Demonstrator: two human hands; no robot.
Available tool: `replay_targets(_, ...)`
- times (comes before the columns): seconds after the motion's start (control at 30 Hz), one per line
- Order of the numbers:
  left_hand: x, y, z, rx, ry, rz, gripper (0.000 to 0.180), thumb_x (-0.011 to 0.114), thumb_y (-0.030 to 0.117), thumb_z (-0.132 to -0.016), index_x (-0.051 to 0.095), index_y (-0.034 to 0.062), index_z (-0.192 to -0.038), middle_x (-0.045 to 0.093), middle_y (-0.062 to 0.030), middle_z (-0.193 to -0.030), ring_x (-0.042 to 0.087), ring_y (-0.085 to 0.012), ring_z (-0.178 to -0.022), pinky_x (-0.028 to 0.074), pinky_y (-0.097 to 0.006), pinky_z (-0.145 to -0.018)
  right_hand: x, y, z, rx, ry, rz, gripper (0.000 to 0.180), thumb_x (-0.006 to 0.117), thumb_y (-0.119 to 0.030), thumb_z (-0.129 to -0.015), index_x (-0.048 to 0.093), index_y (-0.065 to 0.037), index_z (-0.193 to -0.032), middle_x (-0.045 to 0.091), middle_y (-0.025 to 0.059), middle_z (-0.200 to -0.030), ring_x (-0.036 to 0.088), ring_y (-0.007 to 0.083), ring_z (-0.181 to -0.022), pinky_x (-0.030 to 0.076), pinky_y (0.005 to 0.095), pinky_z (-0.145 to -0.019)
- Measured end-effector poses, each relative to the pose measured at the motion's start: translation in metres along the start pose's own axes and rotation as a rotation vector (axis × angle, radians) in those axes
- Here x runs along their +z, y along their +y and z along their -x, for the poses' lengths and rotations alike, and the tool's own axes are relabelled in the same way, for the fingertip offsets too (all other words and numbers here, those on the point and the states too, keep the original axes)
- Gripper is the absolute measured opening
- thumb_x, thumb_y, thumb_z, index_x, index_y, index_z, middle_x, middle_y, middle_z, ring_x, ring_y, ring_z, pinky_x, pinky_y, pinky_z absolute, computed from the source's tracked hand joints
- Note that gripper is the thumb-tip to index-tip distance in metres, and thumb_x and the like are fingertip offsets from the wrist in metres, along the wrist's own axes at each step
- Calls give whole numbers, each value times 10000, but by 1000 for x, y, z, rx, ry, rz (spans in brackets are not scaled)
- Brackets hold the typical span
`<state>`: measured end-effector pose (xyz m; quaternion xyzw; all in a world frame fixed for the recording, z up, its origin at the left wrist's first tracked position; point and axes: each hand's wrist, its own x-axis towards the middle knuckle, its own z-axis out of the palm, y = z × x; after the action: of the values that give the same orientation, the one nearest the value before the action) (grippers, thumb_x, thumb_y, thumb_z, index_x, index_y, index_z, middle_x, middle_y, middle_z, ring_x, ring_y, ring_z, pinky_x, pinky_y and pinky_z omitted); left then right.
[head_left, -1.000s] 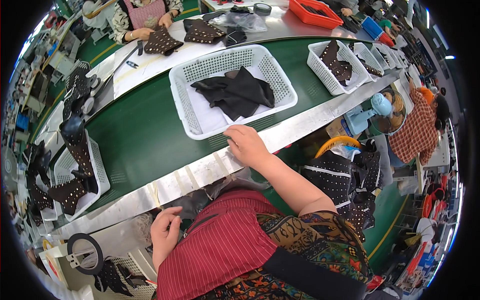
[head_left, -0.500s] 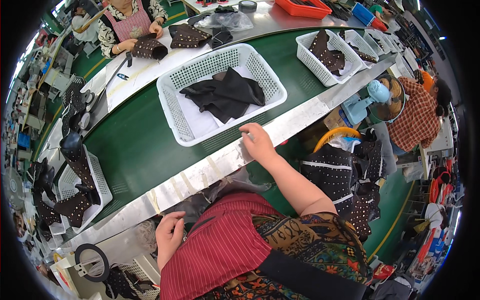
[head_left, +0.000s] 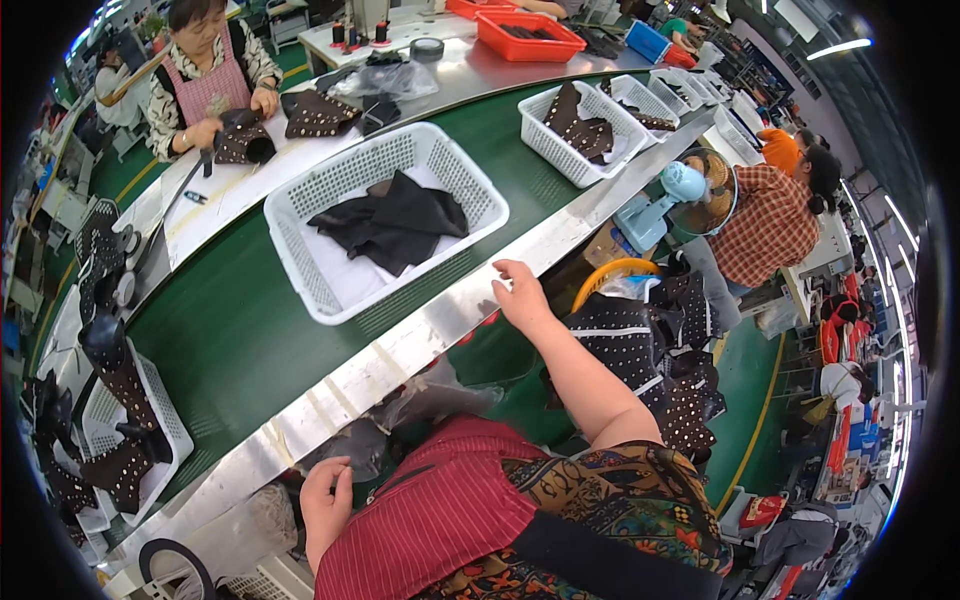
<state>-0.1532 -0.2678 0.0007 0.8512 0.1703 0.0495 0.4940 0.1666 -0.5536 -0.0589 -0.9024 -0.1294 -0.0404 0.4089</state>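
Head view, looking down at a green conveyor belt (head_left: 230,340) with a metal rail (head_left: 400,350) along its near edge. Right hand (head_left: 522,297): empty, fingers loosely spread, resting on the rail just beside the near right corner of a white basket (head_left: 300,250), apart from it. Left hand (head_left: 325,500): low by the red striped apron (head_left: 440,520), fingers curled loosely inward, holding nothing that shows; it lies below the rail, near a clear plastic bag (head_left: 430,395).

The basket stands on the belt, well up from the left hand, and holds black fabric pieces (head_left: 395,220) piled over a white sheet. A second white basket (head_left: 585,130) with dark pieces sits farther right along the belt; a third (head_left: 150,440), at lower left, holds tall studded boot shafts (head_left: 120,370). Studded black pieces (head_left: 660,350) hang in a heap to the right of the right forearm.

Across the belt, another person (head_left: 205,70) in a pink apron handles a dark piece on a white table (head_left: 230,190). At right, a person in a checked shirt (head_left: 765,225) sits beside a blue fan (head_left: 680,185). Red trays (head_left: 525,35) stand on the far table.
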Motion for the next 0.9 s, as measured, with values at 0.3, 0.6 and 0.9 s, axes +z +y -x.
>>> replay_targets(0.3,18,41,-43,-97,92,-102,83,596,61,-847,617,-12,-881,671,-150,-971,633,-293,-914,474,-359,-831,-97,101,-183,164,294,510,559,640,-159,-747,468,45,-1238,534,277,-1190,516,408,-1121,436,450,-951)
replay_targets(0.6,40,91,-97,-153,157,-270,85,606,53,-839,625,-2,-901,672,-144,-970,637,-301,-903,490,-360,-810,-123,153,-269,389,-24,783,248,531,-129,-825,583,-35,-1049,630,190,-1060,601,353,-1027,474,447,-865)
replay_targets(0.9,63,102,-131,-137,95,-295,85,622,53,-832,625,5,-902,673,-139,-964,635,-316,-907,490,-379,-812,-38,87,-195,-209,-52,489,84,550,-80,-788,535,-22,-848,577,179,-875,607,374,-810,501,470,-699)
